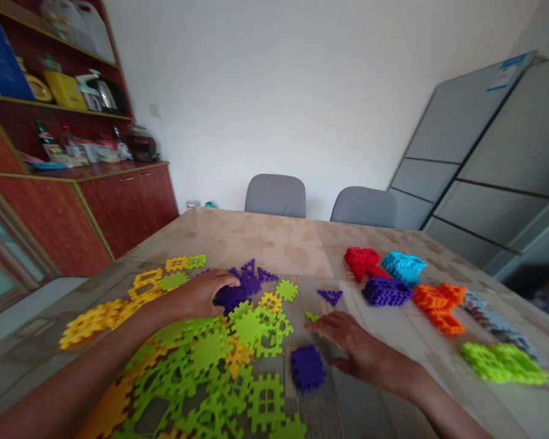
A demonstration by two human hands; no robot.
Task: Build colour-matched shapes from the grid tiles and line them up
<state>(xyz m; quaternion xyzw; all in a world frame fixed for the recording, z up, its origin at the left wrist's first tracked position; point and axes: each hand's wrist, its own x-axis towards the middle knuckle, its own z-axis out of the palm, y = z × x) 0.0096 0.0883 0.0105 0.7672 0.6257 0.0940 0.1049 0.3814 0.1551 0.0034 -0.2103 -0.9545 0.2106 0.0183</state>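
My left hand (213, 291) curls its thumb and fingers around a purple interlocking tile (230, 297) at the far side of the loose pieces. More purple tiles (251, 284), some triangular, lie just right of it. My right hand (350, 340) reaches over the table with fingers stretched out and thumb apart. Its fingertips are at a small green piece (312, 316), partly covered by them. A stack of purple square tiles (308, 367) lies just left of my right thumb, and a purple triangle frame (330, 297) lies beyond the fingers.
Loose green tiles (209, 349) spread across the near left, mixed with yellow ones. Yellow stacks (96, 322) lie farther left. On the right stand sorted stacks: red (361, 262), blue (403, 266), purple (387, 291), orange (439, 305), grey (501, 323) and green (504, 363).
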